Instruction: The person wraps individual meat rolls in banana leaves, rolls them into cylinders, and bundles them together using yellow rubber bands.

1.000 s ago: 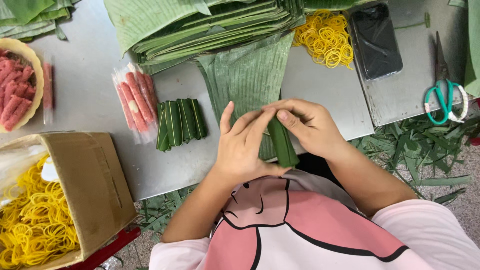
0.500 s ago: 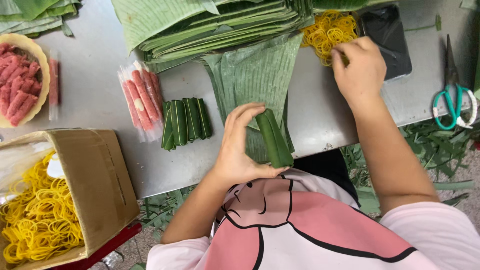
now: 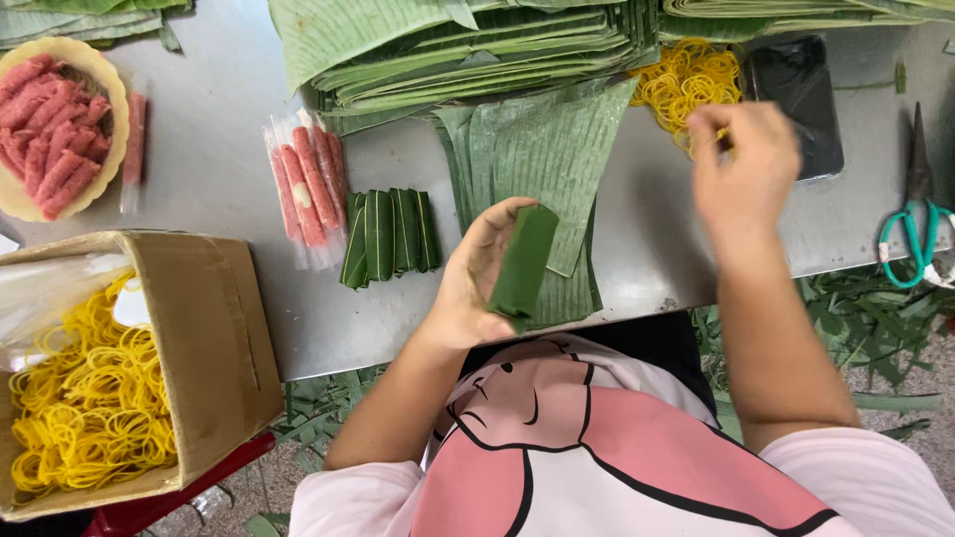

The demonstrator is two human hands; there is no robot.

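A leaf-wrapped roll point(image 3: 524, 264) was held in the left hand point(image 3: 476, 283), fingers curled round it, just above the near edge of the grey metal table point(image 3: 219, 189). A yellow rubber band point(image 3: 723, 135) was pinched between the fingertips of the right hand point(image 3: 748, 169), raised beside the loose pile of yellow rubber bands point(image 3: 684, 82). Cut banana leaf sheets point(image 3: 542, 164) were spread under and behind the roll, overhanging the near edge. To the left, four finished leaf rolls point(image 3: 388, 234) were laid side by side, touching plastic-wrapped pink sausages point(image 3: 303, 194). Open tabletop was left between these and the bowl of sausages point(image 3: 55, 124). A cardboard box of rubber bands point(image 3: 119, 378) was set off the table's near left corner. Green-handled scissors point(image 3: 913, 224) were placed near the right edge, a dark phone point(image 3: 801, 94) beyond the right hand.
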